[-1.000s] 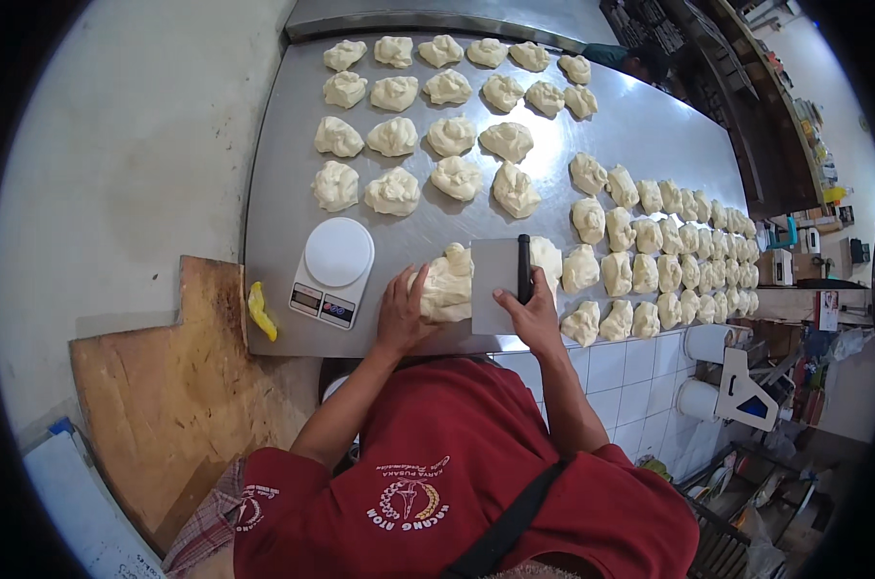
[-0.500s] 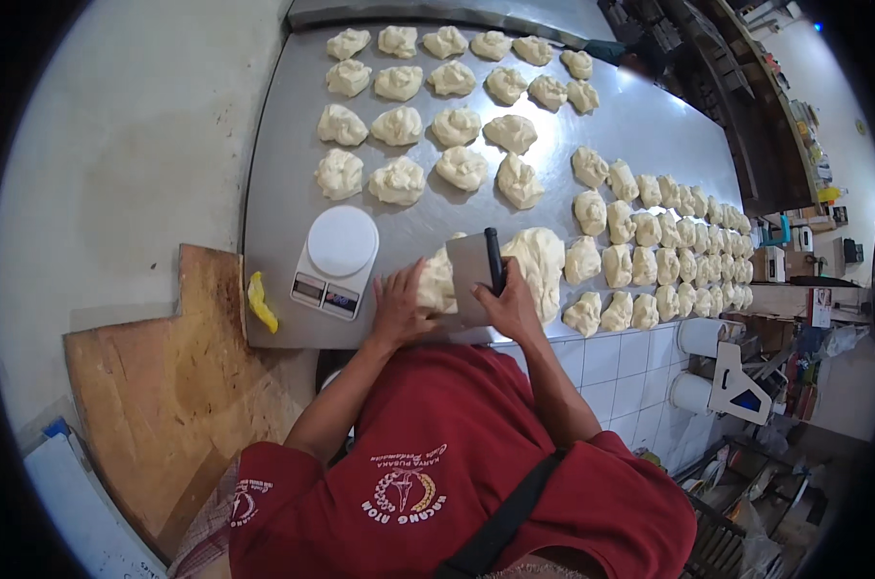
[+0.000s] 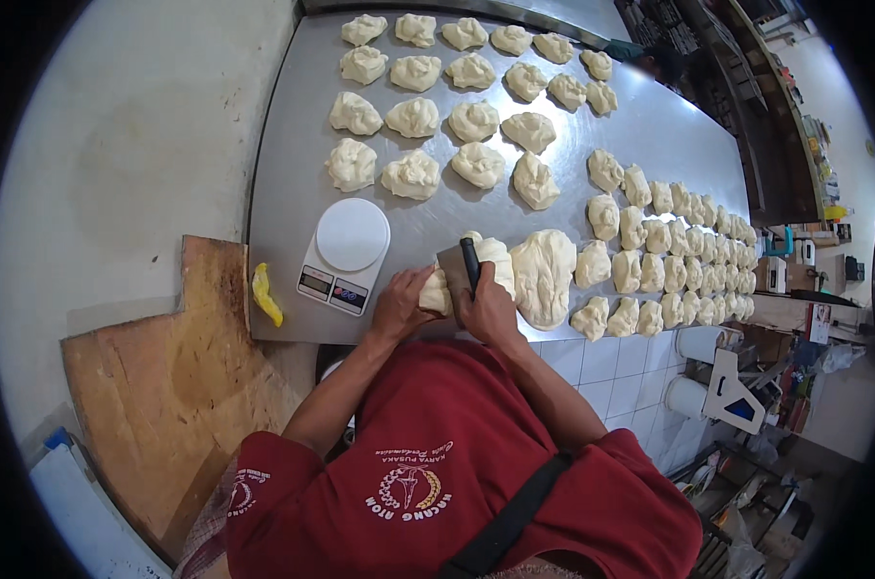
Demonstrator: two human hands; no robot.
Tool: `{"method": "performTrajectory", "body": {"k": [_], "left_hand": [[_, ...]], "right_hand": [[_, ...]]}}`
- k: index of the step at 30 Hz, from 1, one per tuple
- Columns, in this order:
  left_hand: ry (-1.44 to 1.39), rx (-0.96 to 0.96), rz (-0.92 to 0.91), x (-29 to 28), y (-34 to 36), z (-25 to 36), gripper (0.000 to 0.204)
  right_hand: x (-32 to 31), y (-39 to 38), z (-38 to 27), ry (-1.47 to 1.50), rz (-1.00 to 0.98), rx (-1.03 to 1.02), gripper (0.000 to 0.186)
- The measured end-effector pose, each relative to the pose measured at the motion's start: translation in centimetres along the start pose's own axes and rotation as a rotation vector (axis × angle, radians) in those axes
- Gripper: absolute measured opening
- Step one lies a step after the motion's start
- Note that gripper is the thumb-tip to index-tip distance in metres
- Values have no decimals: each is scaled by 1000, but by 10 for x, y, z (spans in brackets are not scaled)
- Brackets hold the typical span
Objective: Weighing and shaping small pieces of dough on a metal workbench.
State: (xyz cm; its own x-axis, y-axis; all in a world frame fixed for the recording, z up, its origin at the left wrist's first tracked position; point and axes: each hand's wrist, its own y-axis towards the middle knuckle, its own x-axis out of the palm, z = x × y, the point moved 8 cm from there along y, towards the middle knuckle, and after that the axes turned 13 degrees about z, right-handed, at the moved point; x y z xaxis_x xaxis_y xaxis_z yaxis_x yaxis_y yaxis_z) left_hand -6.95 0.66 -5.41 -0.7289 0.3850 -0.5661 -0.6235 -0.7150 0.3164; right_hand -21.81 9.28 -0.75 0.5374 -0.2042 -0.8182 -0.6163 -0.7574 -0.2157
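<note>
At the near edge of the steel table, my right hand (image 3: 491, 314) grips a dough scraper (image 3: 470, 259) by its black handle. Its flat metal blade is upright and tilted, against the pale dough. Left of the blade, my left hand (image 3: 399, 304) is closed on a piece of dough (image 3: 436, 291), fingers on its left side. A further portion of dough (image 3: 496, 255) lies just right of the scraper, partly behind my right hand. Beside that is a larger smooth dough mass (image 3: 544, 278). The blade's lower edge is hidden, so I cannot tell how deep it sits.
A white kitchen scale (image 3: 352, 236) stands left of my hands. Rows of dough lumps (image 3: 413, 176) cover the far part of the table (image 3: 293, 174), with tighter rows (image 3: 627, 271) to the right. A yellow cloth-like item (image 3: 264, 295) lies at the left edge. Someone's dark head shows beyond the far edge.
The scraper and my right hand have moved left, closer to my left hand. More dough now shows right of the blade. The whole view has shifted slightly.
</note>
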Motion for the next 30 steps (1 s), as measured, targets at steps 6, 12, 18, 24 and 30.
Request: {"method": "performTrajectory", "body": {"k": [6, 12, 18, 24, 30], "left_hand": [[76, -205, -74, -5, -8, -12, 79], [6, -337, -28, -15, -11, -13, 67], [-56, -241, 106, -40, -5, -5, 58], [-92, -247, 248, -139, 52, 2, 84], [534, -38, 223, -132, 59, -63, 70]], "right_hand": [[35, -2, -12, -3, 47, -110, 35], [52, 1, -13, -31, 25, -124, 26], [57, 6, -6, -1, 33, -142, 32], [52, 21, 16, 139, -17, -100, 36], [49, 27, 24, 260, -153, -54, 45]]}}
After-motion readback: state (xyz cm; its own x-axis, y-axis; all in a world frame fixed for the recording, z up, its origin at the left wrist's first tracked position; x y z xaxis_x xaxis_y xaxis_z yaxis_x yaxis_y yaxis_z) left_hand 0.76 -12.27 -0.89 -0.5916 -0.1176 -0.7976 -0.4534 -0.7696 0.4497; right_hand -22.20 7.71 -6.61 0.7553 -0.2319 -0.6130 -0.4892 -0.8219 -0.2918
